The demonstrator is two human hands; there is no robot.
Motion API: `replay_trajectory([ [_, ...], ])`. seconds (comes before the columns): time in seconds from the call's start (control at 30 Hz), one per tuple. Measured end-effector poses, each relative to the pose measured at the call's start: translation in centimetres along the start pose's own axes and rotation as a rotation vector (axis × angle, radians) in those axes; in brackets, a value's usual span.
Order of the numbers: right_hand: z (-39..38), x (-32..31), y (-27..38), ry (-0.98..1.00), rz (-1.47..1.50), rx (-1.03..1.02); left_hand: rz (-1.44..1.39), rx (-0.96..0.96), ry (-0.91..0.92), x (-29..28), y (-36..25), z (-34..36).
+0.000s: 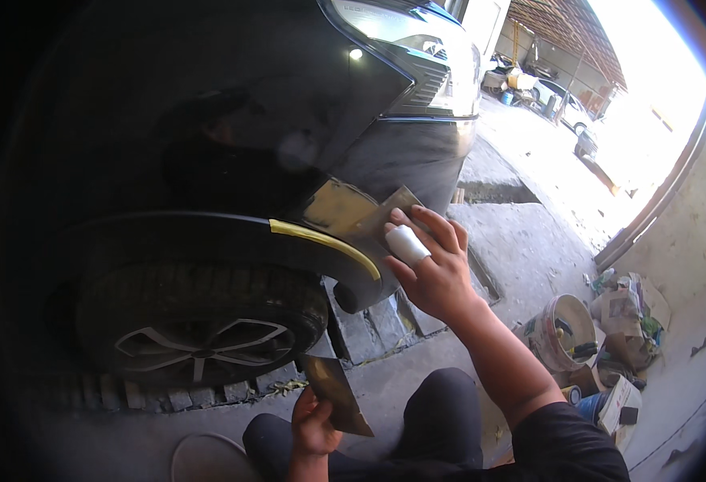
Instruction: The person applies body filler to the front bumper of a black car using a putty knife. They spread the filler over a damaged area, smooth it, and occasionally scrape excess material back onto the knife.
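A black car's front fender (272,169) carries a tan patch of filler putty (337,207) just above the wheel arch. Against the patch's right side, my right hand (441,277) presses a thin flat putty spreader (401,201), fingers spread along it. One finger of that hand wears a white wrap (407,243). Yellow masking tape (333,245) follows the arch trim below the putty. Lower down, between my knees and the tyre, my left hand (314,427) grips a flat rectangular plate (341,398) by its left edge, thumb on top. A brownish smear shows on the plate.
The front wheel (200,353) stands at the left, beside a row of paving blocks (369,329). To my right, a bucket of tools (542,333) stands near piled paper and rubbish (626,321). A round rim (208,458) shows by my left knee.
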State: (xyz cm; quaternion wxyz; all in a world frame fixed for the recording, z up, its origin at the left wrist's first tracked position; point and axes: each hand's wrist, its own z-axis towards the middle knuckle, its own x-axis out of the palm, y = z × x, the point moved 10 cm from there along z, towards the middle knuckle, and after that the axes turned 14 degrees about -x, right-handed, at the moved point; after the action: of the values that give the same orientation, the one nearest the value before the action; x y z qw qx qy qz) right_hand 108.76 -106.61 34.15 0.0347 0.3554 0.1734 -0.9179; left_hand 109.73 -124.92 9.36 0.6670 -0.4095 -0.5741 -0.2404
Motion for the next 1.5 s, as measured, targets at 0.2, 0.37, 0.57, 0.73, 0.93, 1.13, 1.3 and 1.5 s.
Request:
replay_trajectory([
  [0.2, 0.0, -1.5, 1.4, -0.081, 0.086, 0.084, 0.02, 0.029, -0.014, 0.5, -0.3, 0.3],
  [0.37, 3.5, -1.8, 3.1, -0.137, 0.014, -0.084, 0.012, 0.019, -0.024, 0.3, -0.2, 0.0],
  [0.57, 4.6, -1.0, 3.6, -0.108, -0.075, -0.178, 0.012, 0.028, -0.043, -0.5, -0.3, -0.2],
  [0.73, 3.3, 0.0, 4.0, -0.024, -0.114, -0.185, 0.089, 0.077, -0.052, 0.2, -1.3, -0.1],
  [0.93, -1.0, -1.9, 4.1, 0.058, 0.055, 0.007, 0.283, 0.328, -0.135, 4.1, -5.8, 0.4],
  [1.13, -4.3, -2.1, 6.5, 0.105, 0.371, 0.035, 0.349, 0.471, -0.233, 5.9, -8.0, 0.8],
  [1.3, -5.0, -1.5, 8.4, 0.154, 0.427, -0.084, 0.378, 0.525, -0.246, 7.7, -7.7, 1.1],
  [1.5, -5.8, -0.8, 9.7, 0.201, 0.399, -0.166, 0.474, 0.57, -0.285, 7.6, -7.2, 1.1],
])
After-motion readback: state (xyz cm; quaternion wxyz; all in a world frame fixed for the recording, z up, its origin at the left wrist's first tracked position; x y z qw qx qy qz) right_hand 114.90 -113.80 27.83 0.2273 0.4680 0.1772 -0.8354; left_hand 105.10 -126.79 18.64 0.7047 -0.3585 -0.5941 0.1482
